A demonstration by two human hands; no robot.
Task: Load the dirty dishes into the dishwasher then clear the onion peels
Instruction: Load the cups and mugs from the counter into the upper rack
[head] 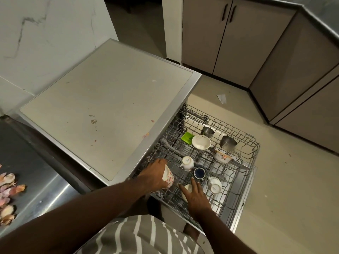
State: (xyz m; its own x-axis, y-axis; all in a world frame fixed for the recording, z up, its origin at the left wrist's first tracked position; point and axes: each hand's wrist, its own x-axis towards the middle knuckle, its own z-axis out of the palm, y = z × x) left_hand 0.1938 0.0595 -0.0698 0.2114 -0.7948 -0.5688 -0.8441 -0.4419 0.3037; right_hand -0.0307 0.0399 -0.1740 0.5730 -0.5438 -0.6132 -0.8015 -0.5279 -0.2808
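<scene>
Over the rack [245,154], left hand [156,176] gripping patterned cup [168,177], right hand [195,194] flat on white bowl [187,189]; onion peels [8,195] uncleared

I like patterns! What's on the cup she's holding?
Red flowery print on white cup, head view.

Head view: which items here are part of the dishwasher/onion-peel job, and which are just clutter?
Job items:
- red-patterned cup, gripped by left hand
- white bowl under right hand
- dishwasher rack holding white bowl at the back, steel cups, dark blue cup
- onion peels on the counter

Lying about:
- paper scrap on the floor
- closed cabinets
</scene>
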